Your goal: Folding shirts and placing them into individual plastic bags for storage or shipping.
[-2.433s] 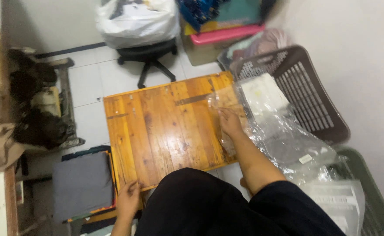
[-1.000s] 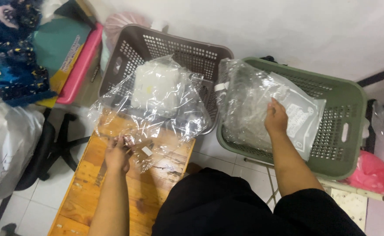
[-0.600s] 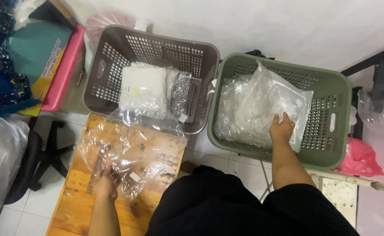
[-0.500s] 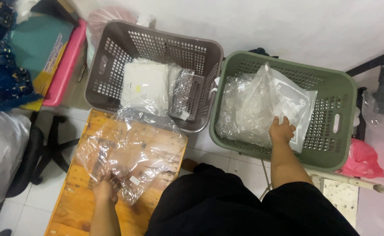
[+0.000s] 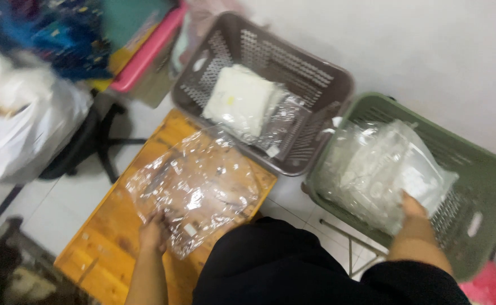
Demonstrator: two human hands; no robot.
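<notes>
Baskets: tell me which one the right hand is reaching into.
The green basket on the right; the right hand grips clear bags inside it. The brown basket goes untouched.

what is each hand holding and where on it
Left hand holds the clear plastic bags on the wooden table by their near edge. Right hand grips the bags in the green basket near their lower corner.

2 baskets [image 5: 338,85] side by side behind the wooden table [image 5: 112,248], plastic bags [image 5: 194,186] on it.
</notes>
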